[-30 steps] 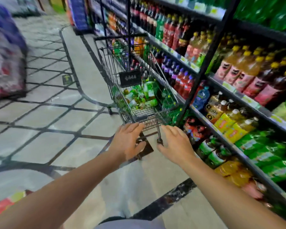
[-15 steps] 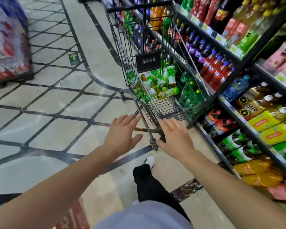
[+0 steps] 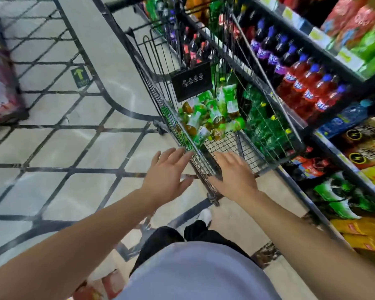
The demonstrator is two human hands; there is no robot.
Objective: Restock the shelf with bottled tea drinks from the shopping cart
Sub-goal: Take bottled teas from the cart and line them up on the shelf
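Reaching forward over the near end of the shopping cart [image 3: 152, 68], both hands were spread with straight fingers and held nothing; the left hand [image 3: 167, 178] hovered just outside the cart's near left corner, its fingertips close to the wire rim, though whether they touched it could not be told; the right hand [image 3: 234, 176] lay over the near corner of the basket, palm down, with its thumb beside the corner post; the bottled tea drinks [image 3: 212, 118], green-labelled with amber liquid, lay tumbled in a heap on the wire floor of the cart, toward its middle, below a black plaque [image 3: 192, 83] that hung inside the basket; the cart stood close alongside the shelf [image 3: 312, 126] on the right, where rows of red bottles with blue caps [image 3: 307, 87] and purple bottles [image 3: 266, 53] stood upright; lower tiers held yellow and green packs, blurred; a tiled floor [image 3: 59, 148] with dark lines spread to the left, bearing a small green arrow sticker [image 3: 80, 77]; the person's pale shirt and dark trousers showed at the bottom.
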